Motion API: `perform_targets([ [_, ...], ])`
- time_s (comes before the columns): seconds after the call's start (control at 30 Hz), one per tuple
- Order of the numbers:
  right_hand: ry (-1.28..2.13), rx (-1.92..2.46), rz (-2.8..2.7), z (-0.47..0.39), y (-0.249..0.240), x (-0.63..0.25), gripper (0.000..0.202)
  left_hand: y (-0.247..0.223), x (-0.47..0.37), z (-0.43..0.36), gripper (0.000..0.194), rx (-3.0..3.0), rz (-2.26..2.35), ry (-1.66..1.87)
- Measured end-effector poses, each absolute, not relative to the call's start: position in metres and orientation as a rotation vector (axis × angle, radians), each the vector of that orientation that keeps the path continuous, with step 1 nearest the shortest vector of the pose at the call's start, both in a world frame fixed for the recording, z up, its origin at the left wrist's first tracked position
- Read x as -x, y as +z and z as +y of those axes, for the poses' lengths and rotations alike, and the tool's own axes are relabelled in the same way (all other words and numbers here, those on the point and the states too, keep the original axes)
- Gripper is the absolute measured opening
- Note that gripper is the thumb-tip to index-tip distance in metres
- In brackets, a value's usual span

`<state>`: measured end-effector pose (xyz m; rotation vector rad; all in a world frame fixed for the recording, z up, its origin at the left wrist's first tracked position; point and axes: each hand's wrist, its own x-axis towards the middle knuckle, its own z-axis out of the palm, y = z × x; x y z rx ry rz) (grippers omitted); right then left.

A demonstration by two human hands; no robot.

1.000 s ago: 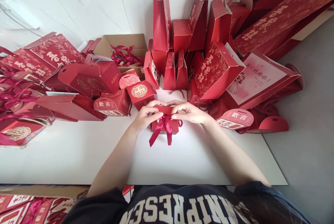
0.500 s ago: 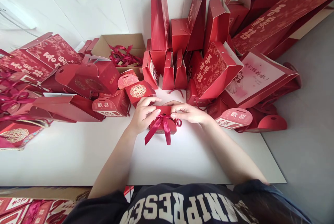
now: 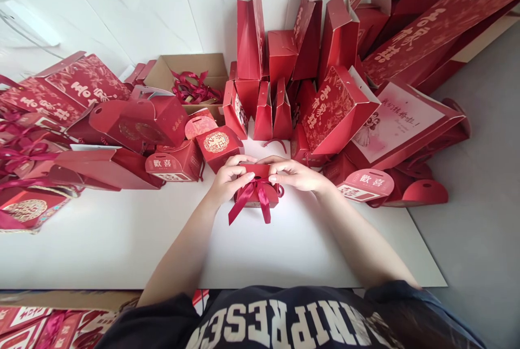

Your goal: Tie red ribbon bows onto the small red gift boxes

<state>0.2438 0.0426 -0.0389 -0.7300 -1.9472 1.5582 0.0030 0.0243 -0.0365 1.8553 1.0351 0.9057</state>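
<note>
In the middle of the head view, a small red gift box (image 3: 257,169) rests on the white table. A dark pink satin ribbon (image 3: 263,200) is tied in a bow at its top, both tails hanging down the front. My left hand (image 3: 232,180) pinches the bow's left side, its fingers curled along the box's upper edge. From the other side my right hand (image 3: 294,174) grips the bow with thumb and fingers. My fingers hide most of the loops. By the box's right side shows a twisted red cord (image 3: 280,191).
Behind stand red gift bags (image 3: 248,34) in a cluster, reaching to the right wall. A cardboard box (image 3: 162,70) of loose ribbons sits at the back. Red boxes and bags (image 3: 105,167) crowd the left. The white table's (image 3: 101,251) front edge runs near my body.
My view has shifted very slightly, so everything sits a little further right. Both hands keep their hold at the bow, with hardly any movement.
</note>
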Motion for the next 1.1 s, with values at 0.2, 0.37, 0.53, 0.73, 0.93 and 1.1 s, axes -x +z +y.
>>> perform_targets([
  [0.2,1.542,0.676,-1.937,0.044,-0.043,-0.246,0.034,-0.054,-0.006,0.026,0.044,-1.368,0.853,1.023],
  [0.37,1.534,0.661,-1.949,0.046,-0.043,-0.246,0.035,-0.067,-0.009,0.027,0.042,-1.136,0.711,1.076],
  [0.53,1.537,0.645,-1.888,0.047,-0.043,-0.246,0.034,-0.065,-0.007,0.028,0.048,-1.25,0.714,1.086],
  [0.73,1.561,0.595,-1.815,0.043,-0.035,-0.245,0.032,-0.048,-0.003,0.025,0.046,-1.537,0.875,1.077],
  [0.93,1.532,0.627,-1.808,0.04,-0.032,-0.24,0.032,-0.037,-0.004,0.022,0.041,-1.816,0.961,1.055],
  [1.1,1.403,0.709,-1.908,0.04,-0.034,-0.238,0.035,-0.034,-0.006,0.022,0.041,-1.858,1.081,1.028],
])
